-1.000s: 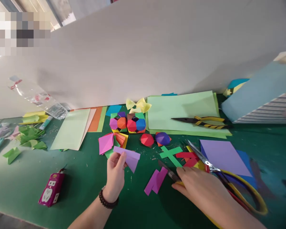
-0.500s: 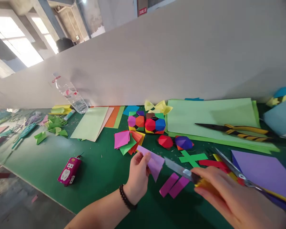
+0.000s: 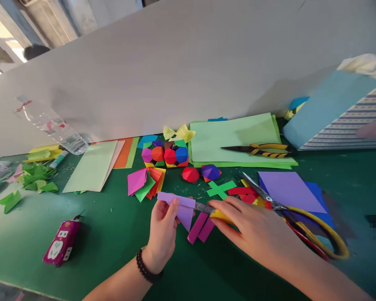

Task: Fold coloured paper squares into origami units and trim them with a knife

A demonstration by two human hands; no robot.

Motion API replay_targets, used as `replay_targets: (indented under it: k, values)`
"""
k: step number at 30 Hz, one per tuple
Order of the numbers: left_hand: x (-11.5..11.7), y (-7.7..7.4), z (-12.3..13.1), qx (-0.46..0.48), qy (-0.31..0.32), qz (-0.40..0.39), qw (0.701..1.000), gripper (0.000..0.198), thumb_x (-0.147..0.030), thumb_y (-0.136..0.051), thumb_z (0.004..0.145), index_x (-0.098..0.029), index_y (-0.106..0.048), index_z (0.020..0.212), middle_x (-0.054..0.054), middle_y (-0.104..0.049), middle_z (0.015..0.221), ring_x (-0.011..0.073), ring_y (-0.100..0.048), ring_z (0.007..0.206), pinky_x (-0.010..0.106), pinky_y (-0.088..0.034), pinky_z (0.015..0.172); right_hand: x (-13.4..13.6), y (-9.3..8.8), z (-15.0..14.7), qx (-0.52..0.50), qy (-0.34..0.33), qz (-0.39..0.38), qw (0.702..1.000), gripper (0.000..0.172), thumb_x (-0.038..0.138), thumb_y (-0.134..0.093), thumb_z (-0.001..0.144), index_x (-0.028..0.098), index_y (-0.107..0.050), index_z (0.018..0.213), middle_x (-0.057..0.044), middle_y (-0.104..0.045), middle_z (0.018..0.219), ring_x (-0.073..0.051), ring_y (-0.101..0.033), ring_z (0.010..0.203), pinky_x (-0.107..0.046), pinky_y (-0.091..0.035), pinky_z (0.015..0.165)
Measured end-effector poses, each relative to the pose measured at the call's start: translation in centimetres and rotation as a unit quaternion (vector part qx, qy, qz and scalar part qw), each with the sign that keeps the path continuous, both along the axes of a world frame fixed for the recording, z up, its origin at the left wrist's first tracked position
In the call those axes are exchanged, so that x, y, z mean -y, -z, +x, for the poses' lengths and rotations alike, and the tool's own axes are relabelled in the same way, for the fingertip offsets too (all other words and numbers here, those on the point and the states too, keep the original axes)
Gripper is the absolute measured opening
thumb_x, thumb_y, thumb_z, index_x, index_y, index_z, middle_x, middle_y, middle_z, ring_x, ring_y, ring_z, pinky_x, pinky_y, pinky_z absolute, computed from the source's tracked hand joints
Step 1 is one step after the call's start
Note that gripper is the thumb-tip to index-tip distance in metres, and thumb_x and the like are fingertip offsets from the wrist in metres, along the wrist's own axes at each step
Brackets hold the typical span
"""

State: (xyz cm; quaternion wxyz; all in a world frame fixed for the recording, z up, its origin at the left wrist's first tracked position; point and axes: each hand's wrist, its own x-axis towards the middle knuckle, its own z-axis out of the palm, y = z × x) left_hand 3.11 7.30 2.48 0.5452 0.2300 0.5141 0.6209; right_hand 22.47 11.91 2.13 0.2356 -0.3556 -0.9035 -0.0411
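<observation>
My left hand (image 3: 165, 221), a dark bead bracelet on its wrist, pinches a folded piece of light purple paper (image 3: 179, 205). My right hand (image 3: 242, 221) grips a yellow-handled utility knife (image 3: 219, 214), its blade pointing left into the fold at the paper's right end. Part of the blade is hidden by the paper. Below the blade lie two magenta paper strips (image 3: 198, 228). Green crossed strips (image 3: 220, 189) and red strips (image 3: 242, 191) are just beyond my right hand. A large pair of scissors (image 3: 274, 203) lies opened beside that hand.
Folded multicoloured paper balls (image 3: 165, 154) stand by the white partition (image 3: 175, 71). Pliers (image 3: 257, 149) rest on stacked green sheets (image 3: 235, 140). A clear bottle (image 3: 53, 125) leans left; a magenta packet (image 3: 62, 242) lies nearer. A blue striped box (image 3: 335, 110) stands at right.
The knife has moved left from beside the purple paper into its fold. The paper's top strip now sits flatter. The view has turned right, bringing the striped box further in.
</observation>
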Motion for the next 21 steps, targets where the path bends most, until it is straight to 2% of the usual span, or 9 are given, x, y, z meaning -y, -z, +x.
replay_targets:
  k: [3,8,15,21]
  values:
    - [-0.12,0.04,0.01,-0.017,-0.003,-0.004,1.000,0.041,-0.050,-0.079,0.071,-0.017,-0.061,0.087,0.007,-0.075,0.087,0.0184,-0.070,0.073,0.028,-0.054,0.065,-0.24,0.17,-0.13,-0.021,-0.001,0.011,1.000,0.033,0.035,-0.031,0.103,0.017,-0.057,0.111,-0.004,-0.067,0.079,-0.015,-0.062,0.055,-0.026,-0.038,0.047]
    - [-0.50,0.12,-0.27,-0.033,0.010,-0.034,0.999,0.039,-0.040,-0.086,0.065,-0.016,-0.064,0.088,0.007,-0.076,0.085,0.0171,-0.068,0.068,0.028,-0.054,0.066,-0.25,-0.01,-0.75,-0.027,-0.017,0.021,0.999,0.031,0.030,-0.032,0.103,0.017,-0.060,0.102,-0.003,-0.064,0.075,-0.013,-0.058,0.052,-0.026,-0.037,0.047]
    - [-0.76,0.76,-0.78,-0.089,0.036,-0.062,0.993,0.029,-0.039,-0.084,0.066,-0.015,-0.073,0.076,0.005,-0.074,0.072,0.0153,-0.065,0.064,0.023,-0.048,0.058,-0.54,0.45,-0.58,0.006,-0.012,0.053,0.998,0.025,0.027,-0.043,0.100,0.017,-0.063,0.109,-0.006,-0.067,0.083,-0.017,-0.064,0.067,-0.031,-0.044,0.060]
    - [-0.91,0.65,-0.98,-0.093,0.047,-0.060,0.993,0.027,-0.039,-0.084,0.067,-0.015,-0.074,0.075,0.006,-0.075,0.073,0.0151,-0.064,0.063,0.023,-0.048,0.057,-0.95,0.52,-0.06,-0.013,-0.016,0.031,0.999,0.024,0.030,-0.044,0.100,0.020,-0.066,0.105,-0.005,-0.068,0.086,-0.015,-0.063,0.065,-0.030,-0.043,0.060]
